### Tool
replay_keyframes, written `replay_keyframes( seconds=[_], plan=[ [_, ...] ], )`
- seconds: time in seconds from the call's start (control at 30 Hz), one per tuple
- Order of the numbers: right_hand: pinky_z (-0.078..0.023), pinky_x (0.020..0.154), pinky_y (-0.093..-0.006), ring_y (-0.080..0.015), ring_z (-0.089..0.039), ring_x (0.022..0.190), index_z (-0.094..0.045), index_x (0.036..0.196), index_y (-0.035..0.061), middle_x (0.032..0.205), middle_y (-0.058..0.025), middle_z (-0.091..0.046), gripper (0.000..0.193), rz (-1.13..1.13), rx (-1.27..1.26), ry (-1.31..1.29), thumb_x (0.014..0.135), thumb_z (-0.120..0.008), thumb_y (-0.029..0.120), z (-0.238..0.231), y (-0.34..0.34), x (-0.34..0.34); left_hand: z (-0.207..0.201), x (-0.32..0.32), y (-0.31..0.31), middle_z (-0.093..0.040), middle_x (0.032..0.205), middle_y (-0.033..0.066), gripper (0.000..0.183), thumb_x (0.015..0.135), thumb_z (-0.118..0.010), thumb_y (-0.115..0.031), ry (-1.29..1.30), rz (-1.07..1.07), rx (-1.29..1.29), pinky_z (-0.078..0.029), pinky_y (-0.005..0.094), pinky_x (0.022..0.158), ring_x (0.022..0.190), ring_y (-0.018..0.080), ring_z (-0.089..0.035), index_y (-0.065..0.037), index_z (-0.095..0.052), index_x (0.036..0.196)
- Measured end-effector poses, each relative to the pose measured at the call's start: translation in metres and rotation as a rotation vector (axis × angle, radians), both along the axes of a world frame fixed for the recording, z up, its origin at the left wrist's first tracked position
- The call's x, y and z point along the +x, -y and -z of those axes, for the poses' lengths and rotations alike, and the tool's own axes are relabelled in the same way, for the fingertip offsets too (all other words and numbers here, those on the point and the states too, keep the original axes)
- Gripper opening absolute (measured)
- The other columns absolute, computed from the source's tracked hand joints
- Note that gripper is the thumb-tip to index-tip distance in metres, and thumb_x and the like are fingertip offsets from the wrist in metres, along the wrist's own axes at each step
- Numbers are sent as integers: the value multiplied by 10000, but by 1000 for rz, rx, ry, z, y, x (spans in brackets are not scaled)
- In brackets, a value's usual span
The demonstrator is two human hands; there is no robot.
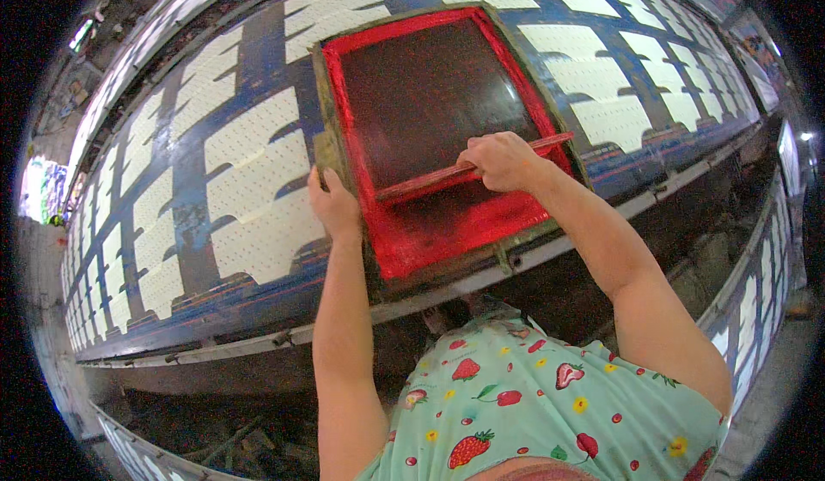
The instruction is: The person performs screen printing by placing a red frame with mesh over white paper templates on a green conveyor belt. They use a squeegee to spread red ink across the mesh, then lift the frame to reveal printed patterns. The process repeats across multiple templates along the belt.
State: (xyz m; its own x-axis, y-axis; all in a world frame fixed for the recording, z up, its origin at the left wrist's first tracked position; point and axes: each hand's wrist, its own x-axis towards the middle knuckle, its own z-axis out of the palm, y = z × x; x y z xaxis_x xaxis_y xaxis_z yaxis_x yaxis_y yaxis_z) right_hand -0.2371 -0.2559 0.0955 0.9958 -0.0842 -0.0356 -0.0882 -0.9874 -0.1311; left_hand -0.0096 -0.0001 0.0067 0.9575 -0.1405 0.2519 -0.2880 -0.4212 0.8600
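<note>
A rectangular printing screen frame (344, 60), coated in red ink, lies flat on a long blue table (258, 51). My right hand (501, 161) grips a long red-stained squeegee (421, 180) that rests across the lower part of the dark mesh. My left hand (333, 202) holds the frame's left edge near its lower corner. Wet red ink pools along the frame's near side (447, 228).
Rows of cream perforated cut pieces (249, 180) lie across the blue table on both sides of the frame. A metal rail (284, 337) runs along the table's near edge. A second table (765, 266) with similar pieces stands at the right. Debris lies on the floor below.
</note>
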Motion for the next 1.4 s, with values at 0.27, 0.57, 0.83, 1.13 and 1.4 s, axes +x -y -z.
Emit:
replay_keyframes(
  seconds=[0.27,0.57,0.83,1.13,1.4],
  plan=[
    [-603,899,-498,-345,-744,1056,-787,1099,157,1059,-106,-732,281,17,19,69,827,-734,108,1,-71,-91,-22,-15,3,-681,1399,235,612,1022,-770,-305,-57,38,-87,-496,464,1122,1284,376,-658,49,-598,1491],
    [-525,1008,-508,-341,-673,1157,-770,1148,106,1147,-126,-701,513,-43,87,315,904,-788,557,17,-89,-142,-28,-22,5,-754,1245,205,575,920,-867,-330,-74,-17,107,-541,468,1035,1148,356,-721,29,-704,1338],
    [-536,1065,-494,-315,-699,1202,-795,1193,117,1221,-76,-764,310,196,296,612,938,-817,292,21,27,-217,-9,-1,8,-808,1089,216,604,856,-896,-476,-93,-174,252,-562,475,928,1013,369,-756,47,-787,1137],
    [-583,1007,-419,-327,-747,1132,-741,1328,-9,1233,-191,-780,377,815,1054,405,1020,-726,208,86,116,-253,-21,-6,16,-779,1030,103,496,897,-892,-378,-281,-136,47,-543,441,820,892,237,-695,27,-806,1170],
    [-591,926,-397,-253,-766,1032,-744,1328,-26,1147,-173,-812,398,956,976,340,1025,-719,230,89,103,-240,-27,-4,20,-764,1131,121,502,932,-873,-265,-384,-118,-93,-583,444,855,977,260,-719,40,-737,1307]
  ],
)
